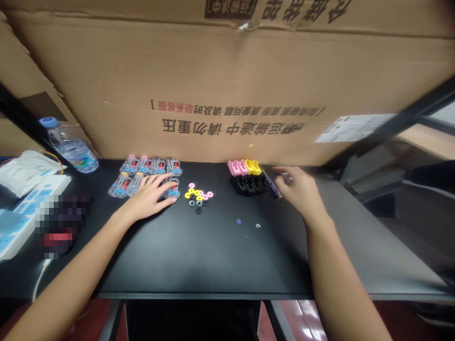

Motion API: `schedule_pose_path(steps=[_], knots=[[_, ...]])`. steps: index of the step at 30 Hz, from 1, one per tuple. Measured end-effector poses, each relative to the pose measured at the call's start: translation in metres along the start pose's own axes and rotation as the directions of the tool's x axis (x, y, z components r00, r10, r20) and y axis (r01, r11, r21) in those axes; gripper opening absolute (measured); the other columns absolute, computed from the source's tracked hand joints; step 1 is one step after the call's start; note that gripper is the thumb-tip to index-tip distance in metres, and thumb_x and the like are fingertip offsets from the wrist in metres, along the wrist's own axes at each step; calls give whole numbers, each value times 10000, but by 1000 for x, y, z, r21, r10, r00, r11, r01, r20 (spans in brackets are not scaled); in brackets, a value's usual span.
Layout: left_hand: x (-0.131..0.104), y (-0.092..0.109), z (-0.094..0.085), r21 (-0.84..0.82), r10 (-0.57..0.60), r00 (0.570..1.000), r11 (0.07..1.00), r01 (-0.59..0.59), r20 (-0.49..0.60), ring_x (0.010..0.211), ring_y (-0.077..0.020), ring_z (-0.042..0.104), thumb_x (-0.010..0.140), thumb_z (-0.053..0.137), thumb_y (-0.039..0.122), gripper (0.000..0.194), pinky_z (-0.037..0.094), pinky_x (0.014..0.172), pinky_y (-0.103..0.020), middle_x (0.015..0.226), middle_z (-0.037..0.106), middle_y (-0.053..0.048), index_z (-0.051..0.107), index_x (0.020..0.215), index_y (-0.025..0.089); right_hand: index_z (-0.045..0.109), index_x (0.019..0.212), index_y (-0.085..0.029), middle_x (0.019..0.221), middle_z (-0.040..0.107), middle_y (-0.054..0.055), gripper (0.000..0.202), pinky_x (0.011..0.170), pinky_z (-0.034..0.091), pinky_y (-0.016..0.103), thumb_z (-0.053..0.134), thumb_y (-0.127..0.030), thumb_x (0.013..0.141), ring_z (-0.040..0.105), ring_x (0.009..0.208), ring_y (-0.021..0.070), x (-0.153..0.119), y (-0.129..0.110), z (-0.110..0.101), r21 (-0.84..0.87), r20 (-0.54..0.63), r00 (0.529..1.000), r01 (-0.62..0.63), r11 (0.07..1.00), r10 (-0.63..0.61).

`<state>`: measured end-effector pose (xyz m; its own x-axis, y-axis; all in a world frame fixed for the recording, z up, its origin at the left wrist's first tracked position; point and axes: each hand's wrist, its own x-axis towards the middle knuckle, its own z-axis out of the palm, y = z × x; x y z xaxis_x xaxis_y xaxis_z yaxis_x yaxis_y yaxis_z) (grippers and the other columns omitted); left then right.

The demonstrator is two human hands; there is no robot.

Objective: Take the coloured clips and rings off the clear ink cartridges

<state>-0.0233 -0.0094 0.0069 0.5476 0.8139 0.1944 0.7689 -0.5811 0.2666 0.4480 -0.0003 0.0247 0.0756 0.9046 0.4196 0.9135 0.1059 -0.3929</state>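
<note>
My left hand lies palm down with its fingers spread over the front row of small clear plastic devices, partly hiding them. Its fingertips touch or hover over the device at the right end of that row. At the right, my right hand is curled, thumb and index finger near each other, around something small and greyish that I cannot make out. Just left of those fingers lies a thin dark purple stick. Pink clips, yellow clips and black clips sit grouped beside it.
Pink, yellow, black and grey washers are scattered mid-table. Nearer me lie a blue disc and a small white ring. Cardboard walls the back. A water bottle, white power strip and pixelated dark object stand left.
</note>
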Motion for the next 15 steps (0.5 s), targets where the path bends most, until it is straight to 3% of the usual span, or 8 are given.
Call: schedule_pose_path(steps=[2,4,6,9,12,15], knots=[[0,0,0,-1,2,1000,1000,-2,-1,1469,-376,463,1080,539,561,433,338,1231,-640,1679,468,-52,614,1452,352,766,1169,-176,1147,808,177,317,934,604,465,552,-259,950,762,960,316,-5,-27,0,114,-139,990,15,993,1],[0,0,0,-2,4,1000,1000,-4,0,1475,-376,462,1079,539,561,438,334,1235,-636,1687,459,-52,615,1456,351,755,1143,-199,1105,815,141,277,938,610,481,551,-292,980,765,936,305,-13,-57,7,196,-208,978,65,979,-23],[0,0,0,5,0,1000,1000,0,6,1483,-372,458,1080,531,569,448,344,1231,-627,1690,456,-61,617,1457,343,739,1173,-209,1152,804,138,275,1000,598,490,531,-305,1020,762,1034,306,-25,-86,19,261,-111,983,173,950,-149],[0,2,-3,26,-1,1000,1000,1,8,1505,-356,450,1087,510,571,469,356,1231,-609,1689,465,-70,599,1481,331,647,1403,-228,1375,726,155,402,1140,535,549,550,-401,1053,682,1299,337,-40,-115,41,320,89,927,320,892,-365],[0,10,-2,51,7,1000,999,-6,-23,1529,-338,453,1073,538,561,536,312,1280,-591,1688,478,-81,538,1546,308,471,1606,-238,1606,562,178,641,1232,454,607,586,-513,1039,538,1493,368,-48,-119,62,290,255,864,361,886,-435],[-1,27,7,94,-43,997,994,49,-69,1579,-343,410,1039,571,613,703,243,1331,-583,1720,430,-131,452,1623,239,458,1629,-216,1690,467,198,729,1269,402,627,611,-577,1015,454,1565,397,-49,-109,76,220,362,814,399,890,-454]])
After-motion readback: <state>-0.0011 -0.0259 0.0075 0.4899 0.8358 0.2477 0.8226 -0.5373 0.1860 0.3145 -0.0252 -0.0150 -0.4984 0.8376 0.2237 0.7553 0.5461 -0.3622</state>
